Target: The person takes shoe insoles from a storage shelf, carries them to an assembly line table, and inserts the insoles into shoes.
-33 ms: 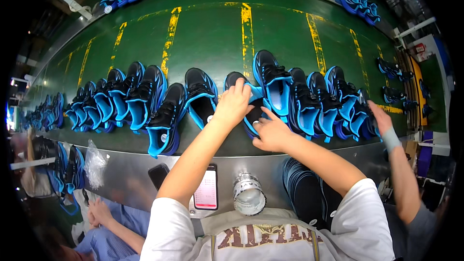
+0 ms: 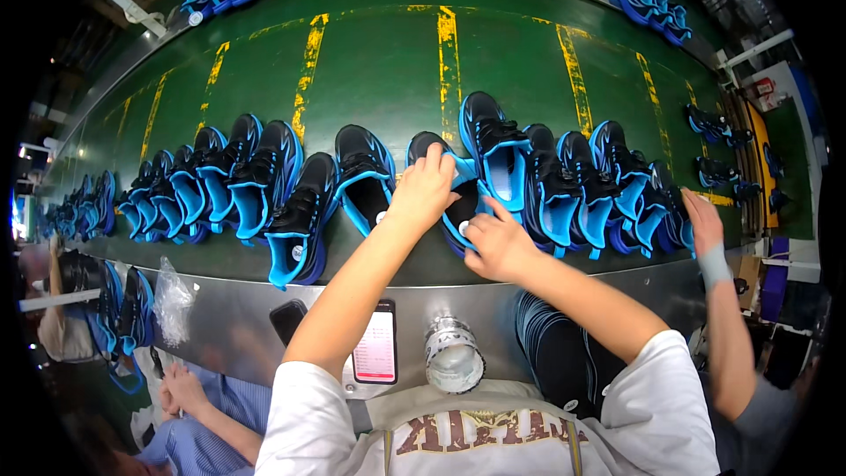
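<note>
Both hands were down on one black-and-blue sneaker point(image 2: 458, 203) in the middle of the row on the green conveyor belt point(image 2: 379, 53). The left hand point(image 2: 425, 187) was curled over the shoe's upper near the collar, fingers closed on it. The right hand point(image 2: 496, 242) sat at the near end of the same shoe, fingers bent and pinching at its blue edge, thumb pointing up toward the next shoe. That sneaker lay on the belt between a black sneaker with blue trim point(image 2: 363, 176) on its left and a taller one with a blue tongue point(image 2: 495, 154) just beside it on the right, touching or nearly so.

The row ran on both ways, more pairs packed close together out to the left point(image 2: 220, 176) and to the right point(image 2: 617, 181). Worn yellow stripes point(image 2: 448, 44) crossed the belt beyond them. On the metal ledge point(image 2: 229, 317) close to the person lay a phone with a lit screen point(image 2: 375, 344) and, just right of it, a roll of clear tape point(image 2: 454, 354). A stack of dark insoles with blue lines point(image 2: 551, 344) stood beneath the right forearm. At the far right a co-worker's hand point(image 2: 702, 220) reached onto the belt's end shoes.
</note>
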### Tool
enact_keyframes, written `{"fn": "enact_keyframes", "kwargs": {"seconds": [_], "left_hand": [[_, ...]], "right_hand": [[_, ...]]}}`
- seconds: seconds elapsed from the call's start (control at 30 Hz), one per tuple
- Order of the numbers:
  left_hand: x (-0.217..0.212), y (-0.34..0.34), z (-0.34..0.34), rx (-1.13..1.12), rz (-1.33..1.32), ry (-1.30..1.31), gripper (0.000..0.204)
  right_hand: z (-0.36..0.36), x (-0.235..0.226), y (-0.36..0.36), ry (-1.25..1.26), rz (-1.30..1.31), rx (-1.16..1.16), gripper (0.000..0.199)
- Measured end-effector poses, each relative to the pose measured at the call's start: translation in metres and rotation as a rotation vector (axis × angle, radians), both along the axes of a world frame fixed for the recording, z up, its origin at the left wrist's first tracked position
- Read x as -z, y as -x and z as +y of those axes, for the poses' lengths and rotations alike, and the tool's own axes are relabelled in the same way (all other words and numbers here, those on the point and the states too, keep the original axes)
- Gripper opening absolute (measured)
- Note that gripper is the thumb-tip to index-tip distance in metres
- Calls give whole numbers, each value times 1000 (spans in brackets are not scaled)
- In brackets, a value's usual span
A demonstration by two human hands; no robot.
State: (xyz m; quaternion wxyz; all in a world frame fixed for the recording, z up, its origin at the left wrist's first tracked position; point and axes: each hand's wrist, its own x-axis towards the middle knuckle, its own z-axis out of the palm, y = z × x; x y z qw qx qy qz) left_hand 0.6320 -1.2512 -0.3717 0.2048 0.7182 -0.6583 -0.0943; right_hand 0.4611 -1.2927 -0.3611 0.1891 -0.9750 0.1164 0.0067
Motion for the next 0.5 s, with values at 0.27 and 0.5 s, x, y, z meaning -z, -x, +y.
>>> {"fn": "enact_keyframes", "kwargs": {"seconds": [0.27,0.5], "left_hand": [[-14,27,7,92,-296,82,16],[8,3,3,126,-858,-48,22]], "right_hand": [[29,-6,60,-239,-149,295,18],[20,-27,73,-26,-313,402,37]]}}
